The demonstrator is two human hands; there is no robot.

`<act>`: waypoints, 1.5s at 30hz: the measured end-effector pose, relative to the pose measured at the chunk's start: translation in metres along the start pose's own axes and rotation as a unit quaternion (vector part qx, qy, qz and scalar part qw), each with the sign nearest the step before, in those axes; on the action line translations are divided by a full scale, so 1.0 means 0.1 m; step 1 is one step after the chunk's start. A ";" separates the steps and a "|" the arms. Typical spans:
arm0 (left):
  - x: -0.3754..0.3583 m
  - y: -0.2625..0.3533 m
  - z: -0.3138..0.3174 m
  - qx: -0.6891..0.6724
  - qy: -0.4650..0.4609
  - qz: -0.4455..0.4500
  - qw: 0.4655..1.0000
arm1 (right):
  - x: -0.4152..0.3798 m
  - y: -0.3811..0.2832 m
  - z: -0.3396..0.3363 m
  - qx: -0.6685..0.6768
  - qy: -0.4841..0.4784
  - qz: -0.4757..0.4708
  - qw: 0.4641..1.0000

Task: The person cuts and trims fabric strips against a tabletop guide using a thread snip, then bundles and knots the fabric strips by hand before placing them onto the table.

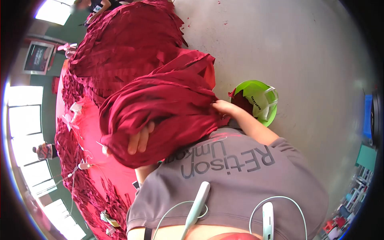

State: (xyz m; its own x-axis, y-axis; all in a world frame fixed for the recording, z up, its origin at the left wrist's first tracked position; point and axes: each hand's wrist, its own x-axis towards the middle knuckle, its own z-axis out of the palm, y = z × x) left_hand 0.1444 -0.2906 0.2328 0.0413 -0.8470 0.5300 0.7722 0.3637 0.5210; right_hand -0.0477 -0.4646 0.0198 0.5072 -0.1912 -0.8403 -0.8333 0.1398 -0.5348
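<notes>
A large bundle of dark red fabric (168, 96) lies gathered in loose folds in front of my body. My left hand (139, 140) holds the near left part of the bundle, its fingers partly covered by the folds. At the bundle's right edge, my right hand (222, 107) grips the fabric close to my shirt, with its fingertips partly hidden. Beyond the bundle, more dark red fabric in layered strips (124, 44) spreads away.
Right of my right hand, a green bucket (274, 102) with dark red scraps stands on the grey floor (312, 60). Left are a bright red surface (108, 160), cables and small devices. People are at the far top left (98, 8) and by the windows (45, 151).
</notes>
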 end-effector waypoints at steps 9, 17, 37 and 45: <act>-0.11 0.10 -0.01 -0.003 0.007 0.041 0.999 | -0.44 1.28 -0.40 0.809 -0.308 -0.105 0.490; -0.07 0.06 0.17 -0.036 0.090 0.055 0.994 | -0.95 1.26 -0.48 0.857 -0.078 -0.289 0.420; 1.04 -0.64 0.58 -0.195 0.039 -0.085 0.976 | -1.22 -1.26 -0.40 0.303 -0.233 -0.585 0.715; 0.97 -0.44 0.08 0.047 0.134 -0.128 0.981 | -1.67 -1.01 -0.12 0.342 -0.485 -0.451 0.667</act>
State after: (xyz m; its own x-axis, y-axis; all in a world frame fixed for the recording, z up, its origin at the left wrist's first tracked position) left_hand 0.1089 -0.3857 0.2665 0.0287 -0.9824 0.1845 0.7170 0.1488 0.6810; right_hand -0.0510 -0.4586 0.2147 0.9142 0.1748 0.3656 0.0331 0.8670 -0.4973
